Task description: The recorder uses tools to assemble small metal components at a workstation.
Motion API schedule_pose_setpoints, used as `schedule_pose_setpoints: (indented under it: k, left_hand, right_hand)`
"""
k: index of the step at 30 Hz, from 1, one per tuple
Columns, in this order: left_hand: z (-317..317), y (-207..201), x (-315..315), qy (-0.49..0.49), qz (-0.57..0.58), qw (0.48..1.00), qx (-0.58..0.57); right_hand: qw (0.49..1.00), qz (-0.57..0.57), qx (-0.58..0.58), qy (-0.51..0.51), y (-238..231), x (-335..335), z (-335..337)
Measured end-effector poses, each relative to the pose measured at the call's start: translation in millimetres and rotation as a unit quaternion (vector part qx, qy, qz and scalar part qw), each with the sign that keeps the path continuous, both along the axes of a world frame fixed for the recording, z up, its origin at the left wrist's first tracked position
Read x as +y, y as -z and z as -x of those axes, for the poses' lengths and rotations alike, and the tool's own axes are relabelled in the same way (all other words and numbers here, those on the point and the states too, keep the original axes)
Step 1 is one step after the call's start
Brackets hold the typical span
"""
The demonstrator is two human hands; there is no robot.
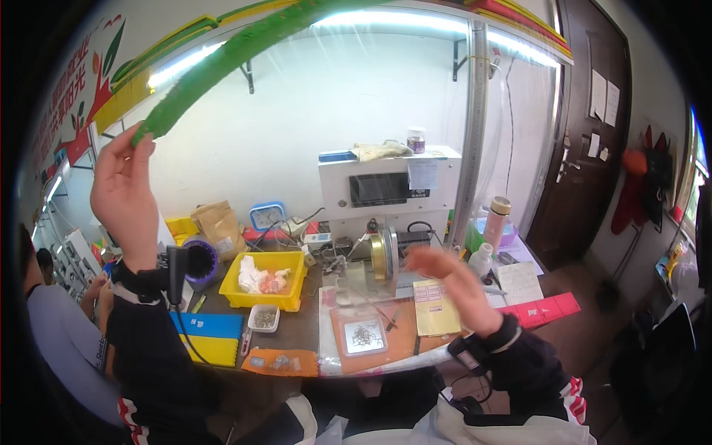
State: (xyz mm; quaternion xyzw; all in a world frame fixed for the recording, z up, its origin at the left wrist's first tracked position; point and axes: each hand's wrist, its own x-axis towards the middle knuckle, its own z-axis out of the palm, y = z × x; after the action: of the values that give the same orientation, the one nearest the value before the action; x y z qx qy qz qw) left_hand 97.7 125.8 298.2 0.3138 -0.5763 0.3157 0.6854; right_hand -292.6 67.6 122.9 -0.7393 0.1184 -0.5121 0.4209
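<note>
Raised at the upper left, my left hand pinches the lower end of a long green strip with a rough, speckled surface. The strip arcs up to the right and leaves the picture at the top. My right hand is held over the right part of the bench, its fingers stretched toward a machine's round brass-coloured part. Those fingers are slightly blurred, and nothing shows in them. Under that hand lies a yellow paper booklet beside a clear square tray of small metal pieces.
A yellow bin of crumpled white material stands mid-left, with a small white dish in front. Behind is a white machine with a dark screen. A metal post rises at right, near a bottle. Another person sits at left.
</note>
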Motion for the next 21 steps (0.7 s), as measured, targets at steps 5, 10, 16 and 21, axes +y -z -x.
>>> schedule_pose_setpoints:
  k: [5,10,16,21]
  left_hand:
    - [-33.9,-3.5,23.6,0.012,-0.032,0.999,0.001]
    - [-26.9,27.7,20.2,0.021,-0.051,0.998,-0.026]
    - [-17.9,56.4,28.1,0.012,-0.075,0.996,-0.049]
    - [-27.0,70.3,46.2,0.028,-0.029,0.999,-0.021]
  right_hand:
    - [0.898,0.141,-0.107,0.402,-72.3,-21.1,75.6]
    - [0.858,0.343,-0.047,0.380,-131.7,-13.2,69.9]
    - [0.892,0.349,-0.003,0.288,-143.8,1.9,48.3]
    - [0.837,0.423,-0.027,0.346,-140.5,20.3,41.0]
